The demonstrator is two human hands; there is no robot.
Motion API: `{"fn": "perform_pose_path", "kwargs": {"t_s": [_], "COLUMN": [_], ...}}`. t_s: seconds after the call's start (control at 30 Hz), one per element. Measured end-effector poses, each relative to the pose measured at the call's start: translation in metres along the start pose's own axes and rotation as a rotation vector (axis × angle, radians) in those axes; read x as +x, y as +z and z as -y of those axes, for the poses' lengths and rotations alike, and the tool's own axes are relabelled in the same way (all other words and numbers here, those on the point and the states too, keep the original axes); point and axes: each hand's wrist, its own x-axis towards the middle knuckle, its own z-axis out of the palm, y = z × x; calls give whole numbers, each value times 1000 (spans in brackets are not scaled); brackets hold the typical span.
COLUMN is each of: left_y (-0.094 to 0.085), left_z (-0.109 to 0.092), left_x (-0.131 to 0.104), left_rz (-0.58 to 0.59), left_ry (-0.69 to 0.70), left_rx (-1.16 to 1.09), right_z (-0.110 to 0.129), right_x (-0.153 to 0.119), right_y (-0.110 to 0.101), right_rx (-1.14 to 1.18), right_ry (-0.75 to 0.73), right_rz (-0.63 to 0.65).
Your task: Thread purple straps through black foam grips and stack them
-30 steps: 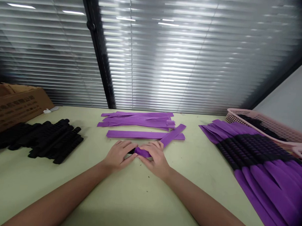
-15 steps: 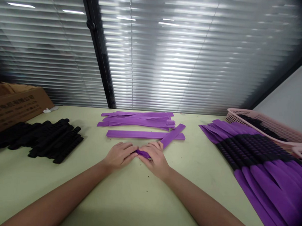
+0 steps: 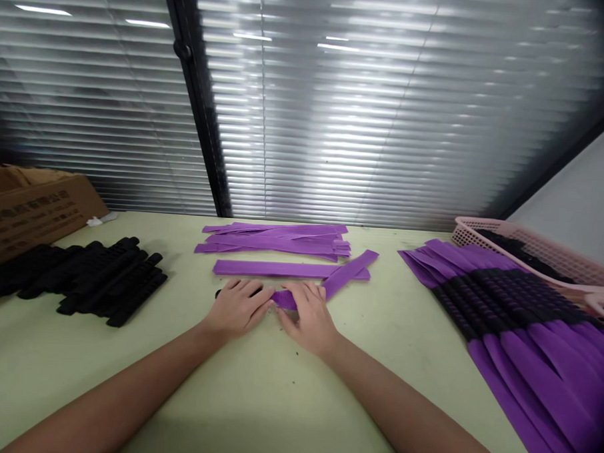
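A flat purple strap [image 3: 351, 272] slants down from the upper right into my right hand [image 3: 308, 318], whose fingers are closed on it. Its lower part shows as a short piece between my two hands, over the pale green table. My left hand [image 3: 239, 308] is closed, fingers bent over a black strip [image 3: 218, 293]; only a small dark end of that strip peeks out past the knuckles, and the rest is hidden. Just beyond my hands lies a single straight purple strap [image 3: 270, 270], crossed at its right end by the slanting one.
A loose stack of purple straps [image 3: 276, 240] lies farther back. At left are a pile of black strips [image 3: 114, 272] and a cardboard box [image 3: 37, 208]. At right, purple straps with black middles [image 3: 536, 357] fan out beside a pink basket [image 3: 531, 243]. Window blinds rise behind the table.
My hands have moved slightly apart, showing more purple strap between them. A black end now shows left of my left hand. The slanting strap's far end has shifted a little right.
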Motion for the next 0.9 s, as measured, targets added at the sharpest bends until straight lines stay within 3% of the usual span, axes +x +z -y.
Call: {"fn": "perform_pose_path", "kwargs": {"t_s": [0.33,0.9], "left_y": [0,-4], "left_z": [3,3], "left_x": [1,4], "left_rz": [23,223], "left_ry": [-6,84], "left_rx": [-45,-190], "right_z": [-6,-8], "right_x": [0,-3], "right_y": [4,7], "right_rx": [-12,73], "right_ry": [-99,-205], "right_rz": [-110,-159]}}
